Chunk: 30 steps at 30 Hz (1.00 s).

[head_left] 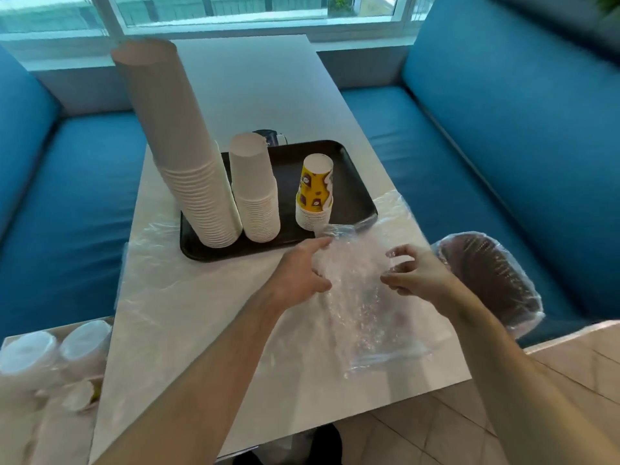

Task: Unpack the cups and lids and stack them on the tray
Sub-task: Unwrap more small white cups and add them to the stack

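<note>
Both hands work at a clear plastic bag (pixel 365 297) lying on the white table (pixel 188 330). The left hand (pixel 298 276) pinches the crumpled film at its near-left side, fingers curled into it; the right hand (pixel 412 275) has fingers hooked at the film's right side, though blur hides whether it truly grips. What the bag holds is too smeared to tell.

Just right of the right hand, on the blue seat (pixel 469 156), sits a wrapped sleeve of dark lids (pixel 486 280), not yet opened. Well left of the left hand, more wrapped cups (pixel 57 350) wait on a lower surface.

Beyond the hands, the black tray (pixel 352 196) carries three upside-down stacks: a small yellow-patterned stack (pixel 315 193) nearest the fingertips, a medium white stack (pixel 256 193), then a tall leaning white stack (pixel 177 146).

The step in hand appears to be opening or clearing this bag. Next likely calls for setting the film aside and reaching right for the lids.
</note>
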Motion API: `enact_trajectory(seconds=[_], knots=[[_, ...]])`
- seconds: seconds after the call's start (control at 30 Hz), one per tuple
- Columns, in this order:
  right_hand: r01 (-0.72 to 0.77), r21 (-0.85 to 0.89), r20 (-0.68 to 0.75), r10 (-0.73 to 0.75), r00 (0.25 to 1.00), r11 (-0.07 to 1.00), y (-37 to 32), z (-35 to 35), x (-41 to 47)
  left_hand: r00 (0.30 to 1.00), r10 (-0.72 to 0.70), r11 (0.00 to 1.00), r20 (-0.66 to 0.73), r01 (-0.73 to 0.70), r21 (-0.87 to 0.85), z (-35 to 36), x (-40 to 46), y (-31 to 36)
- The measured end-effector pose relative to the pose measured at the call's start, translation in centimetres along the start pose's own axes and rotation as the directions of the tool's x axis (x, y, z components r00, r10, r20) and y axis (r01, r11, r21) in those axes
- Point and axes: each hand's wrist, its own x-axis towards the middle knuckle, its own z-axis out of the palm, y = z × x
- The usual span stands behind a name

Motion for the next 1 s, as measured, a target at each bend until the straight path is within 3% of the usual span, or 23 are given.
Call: enact_trajectory(seconds=[0.07, 0.17, 0.27, 0.4, 0.53, 0.6, 0.7, 0.73, 0.8, 0.9, 1.0], knots=[[0.052, -0.151, -0.098, -0.067, 0.993, 0.987, 0.5, 0.5, -0.1, 1.0, 0.007, 0.998, 0.022, -0.008, 0.056, 0.6, 0.5, 0.0], [0.194, -0.419, -0.237, -0.314, 0.919, 0.887, 1.0, 1.8, -0.9, 0.999, 0.0, 0.994, 0.039, -0.005, 0.11, 1.3, 1.2, -0.2], [0.328, -0.558, -0.096, -0.452, 0.887, 0.762, 1.4, 3.4, -2.1, 0.999, 0.003, 0.99, 0.035, -0.008, 0.138, 1.7, 1.8, -0.7], [0.35, -0.656, 0.105, -0.378, 0.92, 0.669, 2.4, 4.9, -2.8, 1.0, -0.006, 0.981, 0.017, 0.003, 0.194, 2.1, 2.4, -1.0], [0.32, -0.728, 0.16, -0.303, 0.939, 0.607, 2.9, 5.5, -3.0, 0.999, -0.031, 0.966, 0.021, 0.025, 0.258, 2.4, 2.6, -1.0], [0.318, -0.742, 0.157, -0.309, 0.938, 0.591, 2.9, 5.7, -3.1, 0.997, -0.003, 0.949, -0.083, 0.029, 0.315, 2.4, 2.2, -0.7], [0.322, -0.751, 0.162, -0.312, 0.936, 0.577, 2.7, 5.8, -3.2, 0.95, 0.184, 0.836, -0.253, -0.016, 0.548, 3.0, 1.8, 0.1], [0.321, -0.752, 0.16, -0.314, 0.936, 0.575, 2.7, 5.9, -3.2, 0.951, 0.233, 0.802, -0.205, -0.068, 0.593, 3.3, 1.9, 0.4], [0.314, -0.764, 0.153, -0.314, 0.937, 0.563, 2.5, 6.0, -3.3, 0.971, 0.24, 0.746, 0.017, -0.196, 0.636, 4.0, 2.5, 1.2], [0.284, -0.794, 0.138, -0.296, 0.945, 0.537, 2.4, 6.3, -3.1, 0.947, 0.122, 0.642, 0.297, -0.303, 0.704, 4.9, 4.7, 2.1], [0.276, -0.78, 0.166, -0.239, 0.957, 0.561, 2.1, 6.3, -3.3, 0.898, -0.064, 0.526, 0.435, -0.34, 0.779, 4.8, 6.7, 3.1]])
